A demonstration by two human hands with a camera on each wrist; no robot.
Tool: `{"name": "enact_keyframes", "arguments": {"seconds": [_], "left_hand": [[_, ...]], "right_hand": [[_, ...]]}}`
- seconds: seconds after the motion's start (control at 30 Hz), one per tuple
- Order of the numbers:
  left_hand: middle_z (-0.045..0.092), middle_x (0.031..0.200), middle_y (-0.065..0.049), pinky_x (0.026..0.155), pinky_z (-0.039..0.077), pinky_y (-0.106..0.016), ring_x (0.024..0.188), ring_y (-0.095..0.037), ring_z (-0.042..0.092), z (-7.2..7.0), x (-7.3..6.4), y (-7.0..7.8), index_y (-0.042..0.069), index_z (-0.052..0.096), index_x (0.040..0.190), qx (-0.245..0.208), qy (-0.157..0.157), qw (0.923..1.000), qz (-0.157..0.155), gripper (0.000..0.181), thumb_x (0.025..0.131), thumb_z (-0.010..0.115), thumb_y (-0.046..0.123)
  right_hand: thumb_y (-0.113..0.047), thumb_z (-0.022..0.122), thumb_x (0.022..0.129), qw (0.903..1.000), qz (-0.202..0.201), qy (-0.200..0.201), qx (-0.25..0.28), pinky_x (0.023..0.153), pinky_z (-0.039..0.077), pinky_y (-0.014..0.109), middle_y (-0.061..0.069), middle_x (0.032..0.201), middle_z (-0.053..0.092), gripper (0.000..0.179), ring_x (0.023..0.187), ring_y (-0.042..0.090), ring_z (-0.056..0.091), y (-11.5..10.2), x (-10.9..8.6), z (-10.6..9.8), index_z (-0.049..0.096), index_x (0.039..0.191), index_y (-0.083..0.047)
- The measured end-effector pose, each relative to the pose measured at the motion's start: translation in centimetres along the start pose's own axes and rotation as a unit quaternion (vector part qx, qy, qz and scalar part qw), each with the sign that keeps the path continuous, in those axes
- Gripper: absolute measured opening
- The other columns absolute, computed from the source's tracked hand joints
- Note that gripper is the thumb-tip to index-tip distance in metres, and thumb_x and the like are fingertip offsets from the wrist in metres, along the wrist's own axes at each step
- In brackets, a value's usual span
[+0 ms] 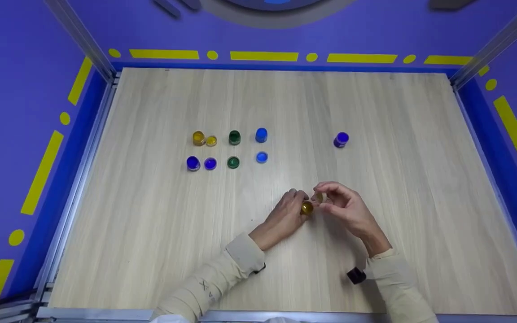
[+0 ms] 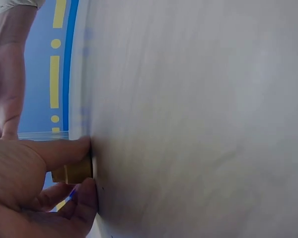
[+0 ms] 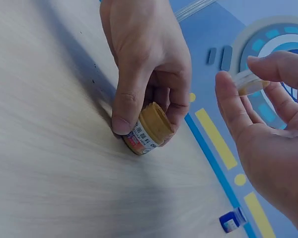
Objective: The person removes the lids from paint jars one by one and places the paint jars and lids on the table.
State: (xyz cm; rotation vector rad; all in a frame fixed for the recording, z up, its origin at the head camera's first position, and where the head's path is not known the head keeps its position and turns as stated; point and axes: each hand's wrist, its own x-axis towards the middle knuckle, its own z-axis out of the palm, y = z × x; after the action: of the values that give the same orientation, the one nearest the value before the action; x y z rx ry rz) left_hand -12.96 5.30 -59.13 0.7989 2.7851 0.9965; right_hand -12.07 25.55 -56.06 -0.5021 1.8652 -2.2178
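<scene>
My left hand (image 1: pixel 283 215) grips a small yellow-ochre paint jar (image 3: pixel 148 130) low at the table, thumb on one side and fingers on the other. The jar's mouth is uncovered, and printing shows on its label in the right wrist view. Just to the right, my right hand (image 1: pixel 346 208) pinches a clear-rimmed lid (image 3: pixel 249 83) with yellow paint on it between thumb and fingers. Lid and jar are apart, the lid held above the table. In the left wrist view, the fingers cover much of the jar.
At the left-centre stand uncapped paint jars: yellow (image 1: pixel 199 138), green (image 1: pixel 234 137), blue (image 1: pixel 261 134) and purple (image 1: pixel 193 163). Near them lie a yellow lid (image 1: pixel 212 141), a purple lid (image 1: pixel 210 163), a green lid (image 1: pixel 233 162) and a blue lid (image 1: pixel 262 157). Another purple jar (image 1: pixel 341 139) stands farther right.
</scene>
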Motion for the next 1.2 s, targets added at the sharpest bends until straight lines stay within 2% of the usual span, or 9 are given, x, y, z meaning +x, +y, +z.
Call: {"name": "enact_keyframes", "arguments": {"seconds": [0.07, 0.27, 0.33, 0.5, 0.6, 0.7, 0.93, 1.07, 1.2], "left_hand": [[0.06, 0.106, -0.009, 0.086, 0.05, -0.027, 0.095, -0.021, 0.059, -0.1, 0.0, 0.2, 0.004, 0.064, 0.114, 0.003, -0.001, 1.0, -0.001, 0.028, 0.09, 0.078, 0.007], [0.058, 0.103, -0.008, 0.082, 0.05, -0.026, 0.093, -0.019, 0.058, -0.5, 0.1, 0.6, 0.003, 0.066, 0.111, 0.011, -0.017, 0.9996, -0.019, 0.03, 0.085, 0.081, 0.006], [0.059, 0.103, -0.008, 0.082, 0.05, -0.026, 0.093, -0.02, 0.059, -0.6, 0.2, 0.7, 0.002, 0.066, 0.11, 0.016, -0.024, 0.9993, -0.022, 0.029, 0.086, 0.08, 0.007], [0.06, 0.101, -0.007, 0.084, 0.05, -0.028, 0.094, -0.02, 0.059, -0.9, 0.8, 0.7, 0.002, 0.069, 0.109, 0.02, -0.04, 0.9987, -0.024, 0.023, 0.09, 0.078, 0.009], [0.06, 0.101, -0.008, 0.085, 0.05, -0.029, 0.094, -0.021, 0.058, -1.1, 1.3, 0.5, 0.001, 0.069, 0.108, 0.014, -0.045, 0.9987, -0.02, 0.023, 0.09, 0.079, 0.009], [0.06, 0.102, -0.009, 0.086, 0.05, -0.03, 0.094, -0.021, 0.059, -1.3, 1.9, 0.2, 0.0, 0.069, 0.109, 0.006, -0.042, 0.9989, -0.022, 0.023, 0.09, 0.079, 0.008], [0.061, 0.102, -0.011, 0.085, 0.051, -0.031, 0.094, -0.023, 0.061, -1.9, 4.1, -0.7, -0.001, 0.068, 0.108, -0.005, -0.039, 0.9979, -0.052, 0.022, 0.09, 0.078, 0.007], [0.061, 0.105, -0.014, 0.086, 0.052, -0.033, 0.096, -0.025, 0.062, -2.3, 5.5, -1.3, -0.004, 0.067, 0.111, -0.005, -0.036, 0.9974, -0.062, 0.024, 0.092, 0.076, 0.007], [0.06, 0.108, -0.016, 0.086, 0.052, -0.036, 0.097, -0.026, 0.062, -2.7, 6.8, -1.8, -0.006, 0.066, 0.116, -0.002, -0.029, 0.9964, -0.079, 0.027, 0.093, 0.075, 0.007]], "right_hand": [[0.015, 0.065, 0.091, 0.9999, -0.004, 0.001, 0.011, 0.096, 0.05, 0.024, 0.011, 0.127, 0.061, 0.032, 0.121, 0.018, 0.058, 0.2, 0.0, -0.1, 0.053, 0.12, 0.021], [0.011, 0.066, 0.094, 0.9992, 0.012, 0.013, 0.036, 0.09, 0.057, 0.035, 0.022, 0.124, 0.061, 0.036, 0.114, 0.035, 0.065, 0.3, 0.0, -0.4, 0.049, 0.123, 0.023], [0.01, 0.067, 0.093, 0.9989, 0.023, 0.022, 0.034, 0.09, 0.057, 0.037, 0.019, 0.123, 0.063, 0.037, 0.114, 0.033, 0.066, 0.2, -0.1, -0.5, 0.05, 0.124, 0.023], [0.01, 0.07, 0.091, 0.998, 0.028, 0.057, -0.003, 0.095, 0.054, 0.03, 0.011, 0.121, 0.068, 0.036, 0.113, 0.02, 0.066, 0.1, -0.3, -0.6, 0.053, 0.121, 0.021], [0.012, 0.07, 0.09, 0.9967, 0.029, 0.074, -0.017, 0.097, 0.051, 0.026, 0.012, 0.12, 0.068, 0.035, 0.113, 0.019, 0.065, 0.0, -0.3, -0.7, 0.055, 0.121, 0.02], [0.013, 0.071, 0.089, 0.9953, 0.038, 0.087, -0.016, 0.097, 0.051, 0.027, 0.015, 0.121, 0.067, 0.036, 0.113, 0.02, 0.065, -0.1, -0.4, -0.9, 0.056, 0.121, 0.019], [0.016, 0.07, 0.088, 0.9937, 0.043, 0.104, -0.004, 0.094, 0.053, 0.027, 0.014, 0.121, 0.067, 0.037, 0.111, 0.019, 0.066, 0.0, -0.4, -1.6, 0.053, 0.121, 0.02], [0.02, 0.068, 0.086, 0.9927, 0.04, 0.114, -0.001, 0.091, 0.054, 0.026, 0.015, 0.12, 0.066, 0.037, 0.109, 0.018, 0.066, 0.0, -0.2, -1.9, 0.053, 0.12, 0.021], [0.019, 0.069, 0.087, 0.9912, 0.057, 0.119, -0.003, 0.093, 0.054, 0.027, 0.018, 0.123, 0.065, 0.042, 0.111, 0.019, 0.065, -0.1, 0.0, -2.1, 0.053, 0.126, 0.019]]}}
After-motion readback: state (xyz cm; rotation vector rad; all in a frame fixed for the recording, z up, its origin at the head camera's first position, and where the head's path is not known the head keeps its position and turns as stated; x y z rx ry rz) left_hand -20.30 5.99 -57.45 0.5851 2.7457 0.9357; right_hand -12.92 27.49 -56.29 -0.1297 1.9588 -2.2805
